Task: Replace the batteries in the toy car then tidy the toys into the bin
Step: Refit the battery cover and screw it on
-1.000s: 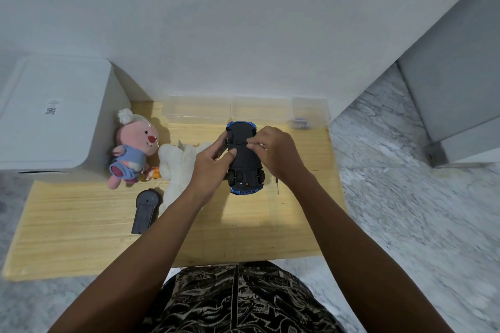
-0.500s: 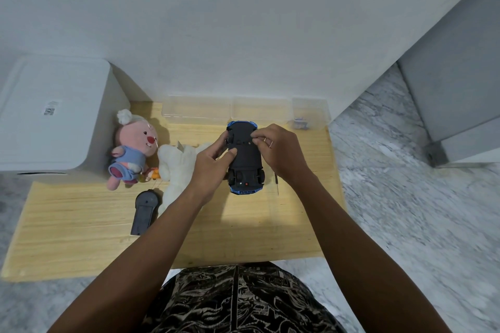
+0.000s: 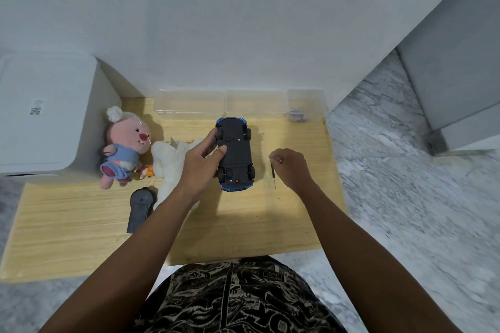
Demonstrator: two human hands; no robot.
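Observation:
The blue toy car [image 3: 237, 153] lies upside down on the wooden table [image 3: 81, 219], its black underside facing up. My left hand [image 3: 201, 163] grips the car's left side, thumb on the underside. My right hand [image 3: 293, 166] is off the car, to its right, with fingers curled over the top of a small black screwdriver [image 3: 273, 174] that lies on the table. A black remote control [image 3: 140, 209] lies left of my left forearm.
A pink plush toy [image 3: 123, 151] and a white plush toy [image 3: 169, 162] lie left of the car. A large white bin [image 3: 46, 116] stands at far left. Clear plastic boxes [image 3: 224, 104] line the wall, the right one [image 3: 304, 105] holding small items.
My right hand has left the car's underside and moved right to the screwdriver. My left hand still holds the car, which has not moved.

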